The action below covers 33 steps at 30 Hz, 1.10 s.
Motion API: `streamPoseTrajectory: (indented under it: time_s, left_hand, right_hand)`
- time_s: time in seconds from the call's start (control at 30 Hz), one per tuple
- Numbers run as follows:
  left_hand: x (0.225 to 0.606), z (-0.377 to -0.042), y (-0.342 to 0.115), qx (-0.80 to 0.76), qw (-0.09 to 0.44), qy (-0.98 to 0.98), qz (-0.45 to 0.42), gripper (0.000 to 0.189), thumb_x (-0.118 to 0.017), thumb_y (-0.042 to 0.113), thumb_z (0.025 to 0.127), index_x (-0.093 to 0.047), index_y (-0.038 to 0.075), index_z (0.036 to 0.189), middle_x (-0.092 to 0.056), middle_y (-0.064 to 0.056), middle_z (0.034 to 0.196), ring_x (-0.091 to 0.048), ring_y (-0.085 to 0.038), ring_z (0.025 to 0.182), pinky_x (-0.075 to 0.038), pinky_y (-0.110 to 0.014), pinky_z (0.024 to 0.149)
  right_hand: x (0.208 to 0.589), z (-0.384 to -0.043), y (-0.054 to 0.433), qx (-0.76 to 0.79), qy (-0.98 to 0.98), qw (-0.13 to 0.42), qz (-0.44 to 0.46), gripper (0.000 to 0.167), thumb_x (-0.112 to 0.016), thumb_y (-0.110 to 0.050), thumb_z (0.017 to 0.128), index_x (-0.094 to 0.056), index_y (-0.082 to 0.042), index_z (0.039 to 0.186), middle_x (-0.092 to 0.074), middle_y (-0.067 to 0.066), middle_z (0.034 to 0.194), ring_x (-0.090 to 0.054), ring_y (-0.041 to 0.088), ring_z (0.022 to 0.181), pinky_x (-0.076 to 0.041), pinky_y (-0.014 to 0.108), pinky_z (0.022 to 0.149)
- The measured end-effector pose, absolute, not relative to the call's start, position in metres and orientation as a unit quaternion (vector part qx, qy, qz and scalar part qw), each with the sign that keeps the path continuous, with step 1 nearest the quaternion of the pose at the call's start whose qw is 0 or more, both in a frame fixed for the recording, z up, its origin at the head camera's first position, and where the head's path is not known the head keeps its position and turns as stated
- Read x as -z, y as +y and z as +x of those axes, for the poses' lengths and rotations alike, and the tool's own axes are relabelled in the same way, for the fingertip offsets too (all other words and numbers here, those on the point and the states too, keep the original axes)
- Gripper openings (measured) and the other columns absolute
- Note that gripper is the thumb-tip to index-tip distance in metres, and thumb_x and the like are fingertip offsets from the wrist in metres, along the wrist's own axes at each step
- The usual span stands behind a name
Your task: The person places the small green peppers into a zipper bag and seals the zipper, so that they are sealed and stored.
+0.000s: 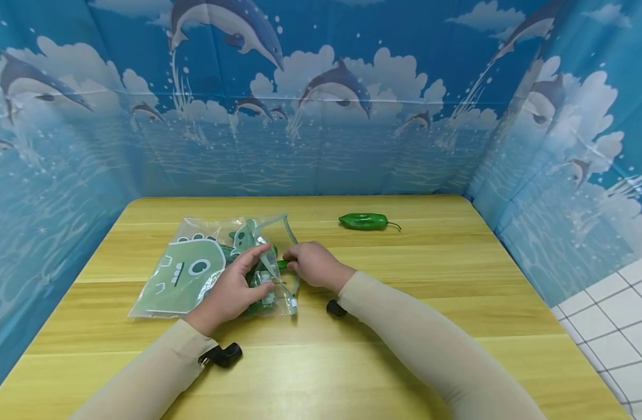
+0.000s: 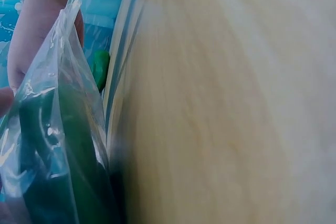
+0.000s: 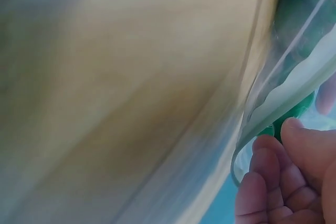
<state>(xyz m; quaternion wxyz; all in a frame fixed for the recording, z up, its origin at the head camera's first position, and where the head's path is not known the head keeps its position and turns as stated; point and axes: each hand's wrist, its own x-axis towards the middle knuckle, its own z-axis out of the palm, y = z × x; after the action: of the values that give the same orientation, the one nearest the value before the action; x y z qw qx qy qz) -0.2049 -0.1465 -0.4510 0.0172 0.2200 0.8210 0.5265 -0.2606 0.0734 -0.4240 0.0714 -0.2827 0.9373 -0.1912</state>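
A clear zip bag (image 1: 158, 297) with a green one-eyed monster print lies left of the table's middle, its mouth facing right. Several green things show through the plastic. My left hand (image 1: 231, 291) rests on the bag near its mouth, thumb and forefinger spread apart. At the opening my right hand (image 1: 318, 265) pinches a green pepper (image 1: 283, 264) between thumb and fingers. In the right wrist view this pepper (image 3: 296, 111) is partly behind the bag's pale zip strip (image 3: 294, 98), with the right thumb and fingertips on its near end.
Another green pepper (image 1: 365, 221) with a curved stem lies at the back of the wooden table (image 1: 404, 344), right of the bag. Dolphin-printed curtains (image 1: 321, 151) stand behind the table and at both sides. White tiles (image 1: 625, 309) show at the right.
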Motion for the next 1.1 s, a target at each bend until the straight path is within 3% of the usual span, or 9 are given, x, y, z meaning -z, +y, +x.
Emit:
streamPoseTrajectory:
  time_s: [0.67, 0.83, 1.1]
  left_hand:
    - [0.452, -0.207, -0.147, -0.522, 0.018, 0.826, 0.212, 0.079, -0.077, 0.016, 0.097, -0.036, 0.015, 0.164, -0.032, -0.008, 0.172, -0.029, -0.038, 0.159, -0.030, -0.060, 0.126]
    - [0.452, -0.208, -0.148, -0.525, 0.022, 0.825, 0.210, 0.080, -0.077, 0.015, 0.096, -0.035, 0.012, 0.164, -0.033, -0.009, 0.172, -0.028, -0.037, 0.160, -0.029, -0.060, 0.127]
    - [0.454, -0.209, -0.148, -0.530, 0.023, 0.821, 0.211, 0.079, -0.078, 0.013, 0.095, -0.037, 0.011, 0.163, -0.034, -0.010, 0.172, -0.026, -0.036, 0.161, -0.028, -0.059, 0.128]
  right_hand:
    - [0.424, -0.265, 0.079, 0.237, 0.932, 0.087, -0.260, 0.037, -0.059, -0.017, 0.109, -0.064, -0.008, 0.144, -0.071, 0.010, 0.136, -0.068, 0.025, 0.125, -0.057, 0.041, 0.106]
    - [0.421, -0.269, 0.091, 0.268, 0.930, 0.070, -0.242, 0.038, -0.062, -0.020, 0.108, -0.064, -0.008, 0.144, -0.069, 0.009, 0.138, -0.067, 0.026, 0.125, -0.057, 0.043, 0.105]
    - [0.413, -0.279, 0.123, 0.285, 0.936, 0.038, -0.205, 0.048, -0.065, -0.029, 0.106, -0.059, -0.012, 0.150, -0.059, 0.006, 0.153, -0.059, 0.028, 0.137, -0.053, 0.049, 0.111]
